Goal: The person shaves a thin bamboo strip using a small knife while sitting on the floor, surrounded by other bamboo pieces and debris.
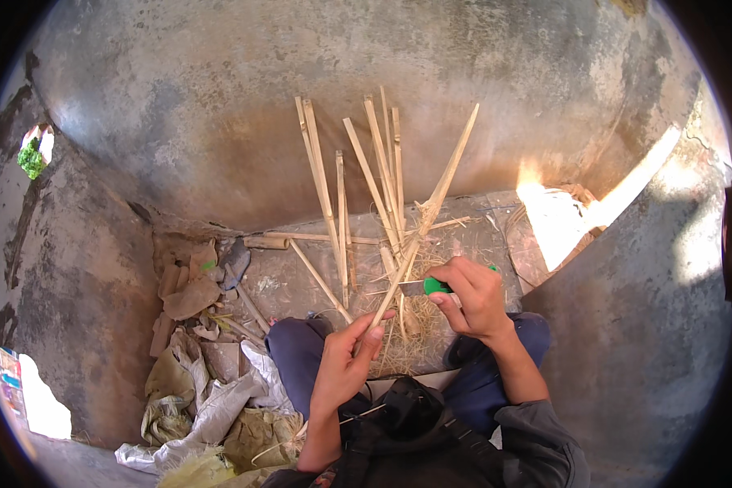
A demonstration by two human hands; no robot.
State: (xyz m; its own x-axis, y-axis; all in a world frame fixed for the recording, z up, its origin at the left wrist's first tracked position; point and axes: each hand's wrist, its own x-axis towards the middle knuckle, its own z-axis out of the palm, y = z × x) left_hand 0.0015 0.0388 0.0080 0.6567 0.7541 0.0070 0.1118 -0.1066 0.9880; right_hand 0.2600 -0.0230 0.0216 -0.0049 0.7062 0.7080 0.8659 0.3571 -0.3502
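My left hand (346, 359) is closed round the lower end of a long, pale bamboo strip (441, 193), which slants up and away to the right. A frayed, peeled tuft sticks out partway along the strip. In my right hand (477, 299) is a green-handled knife (436, 286), its short blade against or very close to the strip above my left hand. Thin shavings (407, 358) lie on the floor beneath, between my legs. Beyond my hands, several split bamboo strips (320, 175) lean against the wall.
A stained concrete wall (236, 106) rises ahead, with walls on both sides. At left lie crumpled sacks (211, 411) and broken pieces of rubble (191, 297). A short bamboo length (266, 242) rests near the wall's foot. Sunlight falls on a brown sheet (533, 248) at right.
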